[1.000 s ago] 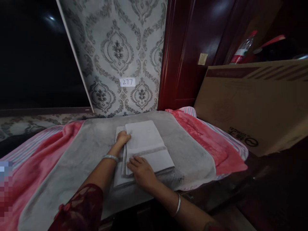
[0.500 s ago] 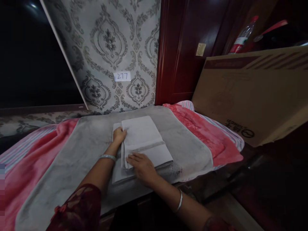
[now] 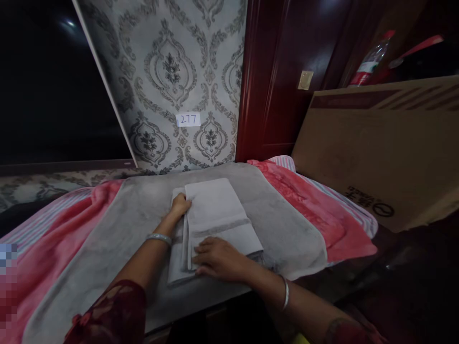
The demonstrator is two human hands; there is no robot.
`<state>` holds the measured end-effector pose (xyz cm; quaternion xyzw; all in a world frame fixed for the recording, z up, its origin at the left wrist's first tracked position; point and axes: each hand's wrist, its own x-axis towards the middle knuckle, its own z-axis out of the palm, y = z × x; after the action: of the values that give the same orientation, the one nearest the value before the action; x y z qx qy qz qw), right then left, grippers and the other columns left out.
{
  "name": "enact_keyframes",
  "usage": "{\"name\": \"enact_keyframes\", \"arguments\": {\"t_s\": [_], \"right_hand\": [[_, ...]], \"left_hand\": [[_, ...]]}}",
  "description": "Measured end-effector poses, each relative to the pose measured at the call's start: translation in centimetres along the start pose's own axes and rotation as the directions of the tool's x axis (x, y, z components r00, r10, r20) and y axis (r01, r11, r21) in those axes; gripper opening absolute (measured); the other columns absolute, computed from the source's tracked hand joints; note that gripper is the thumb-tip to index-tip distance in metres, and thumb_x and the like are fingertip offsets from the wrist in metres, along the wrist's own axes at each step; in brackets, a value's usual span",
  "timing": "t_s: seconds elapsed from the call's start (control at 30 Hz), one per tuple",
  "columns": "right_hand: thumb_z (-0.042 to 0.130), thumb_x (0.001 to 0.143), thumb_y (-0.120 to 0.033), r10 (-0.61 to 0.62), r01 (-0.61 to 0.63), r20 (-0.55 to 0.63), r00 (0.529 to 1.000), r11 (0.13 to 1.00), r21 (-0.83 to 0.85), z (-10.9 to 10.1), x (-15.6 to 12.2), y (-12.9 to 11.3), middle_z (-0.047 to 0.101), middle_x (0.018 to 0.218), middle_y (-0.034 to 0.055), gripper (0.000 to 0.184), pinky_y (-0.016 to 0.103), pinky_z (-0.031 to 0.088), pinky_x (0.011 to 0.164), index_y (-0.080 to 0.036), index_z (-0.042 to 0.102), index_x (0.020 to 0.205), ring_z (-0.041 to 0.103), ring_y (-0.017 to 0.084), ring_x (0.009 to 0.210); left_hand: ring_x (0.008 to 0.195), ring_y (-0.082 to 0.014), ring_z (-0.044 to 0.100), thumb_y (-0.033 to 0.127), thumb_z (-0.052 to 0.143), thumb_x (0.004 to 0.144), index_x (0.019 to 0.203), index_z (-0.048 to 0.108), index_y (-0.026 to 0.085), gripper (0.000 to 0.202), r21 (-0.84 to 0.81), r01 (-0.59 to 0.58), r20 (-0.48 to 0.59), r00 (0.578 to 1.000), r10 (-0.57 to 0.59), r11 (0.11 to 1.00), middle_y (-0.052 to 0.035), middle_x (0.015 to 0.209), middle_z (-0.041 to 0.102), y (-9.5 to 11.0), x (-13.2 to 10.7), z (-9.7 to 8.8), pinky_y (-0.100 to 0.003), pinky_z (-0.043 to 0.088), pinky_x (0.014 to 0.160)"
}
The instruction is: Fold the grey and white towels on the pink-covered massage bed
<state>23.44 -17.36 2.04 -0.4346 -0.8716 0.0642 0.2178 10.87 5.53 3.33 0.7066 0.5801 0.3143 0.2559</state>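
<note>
A pale grey towel [image 3: 215,200] with a darker stripe lies folded in layers on a grey blanket [image 3: 290,229]. At its left side, my left hand [image 3: 181,205] is closed on the edge of the upper fold, with the thumb on top and the other fingertips hidden. Across the near part of the towel rests my right hand [image 3: 218,258], fingers stretched and lying flat near the front left corner. The towel's lower layer sticks out to the left and front, beneath the upper fold.
Pink blankets [image 3: 308,200] show on both sides of the grey one. A large cardboard box [image 3: 373,143] stands at the right, with a plastic bottle [image 3: 371,62] behind it. A dark screen [image 3: 53,86] is at the left. The wall carries a paper label [image 3: 188,119].
My right hand has shifted slightly nearer to me, and the towel's upper fold lies flatter at the near side. The left hand keeps hold of the left edge. The view has tilted a little.
</note>
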Motion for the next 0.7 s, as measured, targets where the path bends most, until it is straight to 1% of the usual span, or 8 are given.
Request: {"name": "enact_keyframes", "arguments": {"t_s": [0.1,0.2,0.27,0.33,0.4,0.5,0.57,0.7], "right_hand": [[0.053,0.101,-0.035,0.032,-0.033,-0.038,0.999,0.999,-0.024,-1.8,0.4,1.6,0.075,0.103,0.0048,0.025,0.029,0.045,0.095,-0.023,0.072,0.112,0.066,0.017,0.102],[0.053,0.101,-0.035,0.048,-0.056,-0.093,0.995,0.994,-0.089,-2.7,1.0,3.5,0.066,0.133,0.0092,0.036,0.038,0.037,0.111,-0.022,0.063,0.133,0.052,0.022,0.131],[0.056,0.099,-0.041,-0.009,0.007,-0.009,1.0,0.993,-0.12,-2.1,1.0,4.3,0.053,0.149,0.0081,0.048,0.044,0.027,0.118,-0.024,0.054,0.144,0.037,0.025,0.144],[0.054,0.099,-0.046,-0.045,0.054,0.083,0.995,0.993,-0.108,-0.9,0.8,4.5,0.042,0.157,0.006,0.056,0.047,0.022,0.121,-0.027,0.045,0.151,0.032,0.026,0.147],[0.049,0.101,-0.047,-0.047,0.055,0.109,0.993,0.996,-0.071,0.2,0.3,4.5,0.036,0.161,0.0055,0.058,0.046,0.019,0.123,-0.028,0.038,0.155,0.029,0.025,0.149],[0.044,0.103,-0.048,-0.039,0.041,0.11,0.993,0.999,-0.011,0.9,-0.1,4.4,0.031,0.164,0.004,0.057,0.046,0.017,0.124,-0.029,0.035,0.156,0.023,0.024,0.152],[0.043,0.103,-0.049,-0.032,0.03,0.119,0.992,0.999,0.022,0.8,-0.2,4.5,0.03,0.164,0.0026,0.057,0.047,0.015,0.125,-0.031,0.033,0.157,0.019,0.023,0.153],[0.041,0.104,-0.049,-0.018,0.008,0.132,0.991,0.997,0.073,0.6,-0.2,4.7,0.028,0.165,0.0012,0.058,0.047,0.011,0.126,-0.033,0.03,0.158,0.013,0.02,0.154]], "left_hand": [[0.124,-0.0375,0.057,0.017,0.072,0.068,0.101,0.066,0.019,0.034,-0.056,-0.088,-0.02,0.996,0.087,0.995,-0.0177,0.117,0.068,0.9,-0.2,-0.4,-0.042,0.045,0.102],[0.136,-0.0296,0.049,0.025,0.068,0.077,0.109,0.069,0.024,0.032,-0.138,-0.26,0.046,0.962,0.268,0.956,-0.0116,0.133,0.064,2.4,-0.9,0.3,-0.037,0.035,0.115],[0.138,-0.0258,0.048,0.03,0.066,0.081,0.108,0.073,0.027,0.027,-0.223,-0.378,0.199,0.884,0.422,0.898,-0.0071,0.134,0.065,3.2,-1.5,1.6,-0.035,0.029,0.12],[0.142,-0.0273,0.045,0.035,0.067,0.082,0.111,0.073,0.029,0.03,-0.3,-0.463,0.36,0.754,0.549,0.834,-0.0055,0.137,0.065,3.2,-2.2,3.2,-0.042,0.019,0.124],[0.147,-0.0299,0.037,0.041,0.069,0.082,0.119,0.071,0.032,0.038,-0.323,-0.53,0.47,0.63,0.619,0.784,-0.0055,0.145,0.059,2.7,-2.6,4.4,-0.05,0.008,0.125],[0.151,-0.0288,0.031,0.046,0.068,0.082,0.129,0.065,0.036,0.048,-0.298,-0.6,0.527,0.545,0.652,0.743,-0.0051,0.152,0.05,1.3,-1.8,5.1,-0.052,0.003,0.124],[0.149,-0.029,0.033,0.049,0.071,0.081,0.13,0.065,0.037,0.051,-0.273,-0.615,0.514,0.557,0.653,0.74,-0.0064,0.153,0.05,0.7,-0.2,4.9,-0.052,0.004,0.124],[0.147,-0.0338,0.037,0.05,0.076,0.076,0.12,0.071,0.033,0.048,-0.169,-0.588,0.424,0.681,0.597,0.791,-0.0103,0.15,0.053,0.4,3.8,4.5,-0.055,0.007,0.123]]}}
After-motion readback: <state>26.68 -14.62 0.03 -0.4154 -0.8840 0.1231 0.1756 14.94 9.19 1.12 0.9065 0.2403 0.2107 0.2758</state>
